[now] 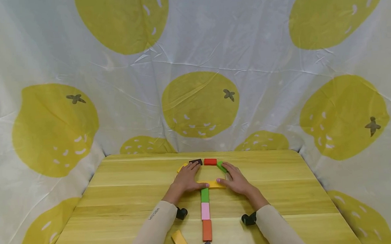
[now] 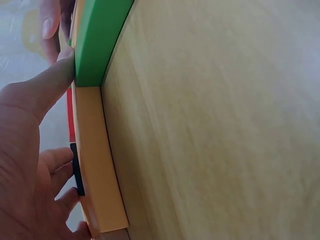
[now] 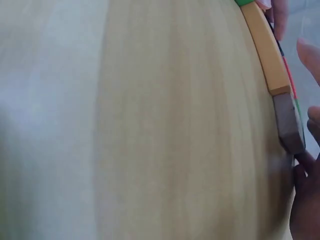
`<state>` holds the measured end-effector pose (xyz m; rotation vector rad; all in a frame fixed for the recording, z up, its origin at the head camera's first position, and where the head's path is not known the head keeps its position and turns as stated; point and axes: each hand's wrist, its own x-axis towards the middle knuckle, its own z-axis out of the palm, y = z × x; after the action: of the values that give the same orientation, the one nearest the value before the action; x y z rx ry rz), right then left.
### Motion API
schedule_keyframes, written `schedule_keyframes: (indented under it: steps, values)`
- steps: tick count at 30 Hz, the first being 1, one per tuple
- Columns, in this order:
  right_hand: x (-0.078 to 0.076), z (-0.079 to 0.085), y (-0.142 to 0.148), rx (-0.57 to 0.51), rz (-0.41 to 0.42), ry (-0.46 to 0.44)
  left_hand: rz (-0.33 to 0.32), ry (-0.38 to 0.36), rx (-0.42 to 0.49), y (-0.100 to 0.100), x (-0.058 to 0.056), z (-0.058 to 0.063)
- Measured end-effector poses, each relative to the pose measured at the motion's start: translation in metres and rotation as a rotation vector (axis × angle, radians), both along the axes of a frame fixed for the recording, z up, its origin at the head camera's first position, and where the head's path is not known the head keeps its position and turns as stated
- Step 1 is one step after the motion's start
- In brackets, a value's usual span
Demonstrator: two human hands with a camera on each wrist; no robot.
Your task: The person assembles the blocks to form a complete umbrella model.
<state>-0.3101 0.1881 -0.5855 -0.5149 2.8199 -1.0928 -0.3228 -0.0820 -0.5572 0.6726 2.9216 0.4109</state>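
Left hand point(image 1: 187, 178) and right hand point(image 1: 236, 181) are both spread loose, fingers around a ring of smooth oblong blocks point(image 1: 210, 161) on a streaky wood-grain table point(image 1: 136, 191). Straight 3-block stem point(image 1: 205, 211) sits below.

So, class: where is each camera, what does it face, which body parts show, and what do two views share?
Head: on the head, facing forward and down; left hand, right hand and sleeves show.
Left wrist: on it, facing a green block; left hand and right-hand fingers show.
Right wrist: on it, facing table and grayish block; parts of both hands show.
Both wrist views share the red block.
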Motion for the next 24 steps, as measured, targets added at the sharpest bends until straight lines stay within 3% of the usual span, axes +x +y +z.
schedule_keyframes:
  steps: [15,24]
  values:
    - [-0.015,0.008,-0.023,0.194,0.044,0.18,0.005,-0.012,0.027,0.0,0.0,0.006]
    - [-0.012,0.008,-0.034,0.249,0.024,0.196,0.011,-0.007,0.041,0.001,-0.001,0.005]
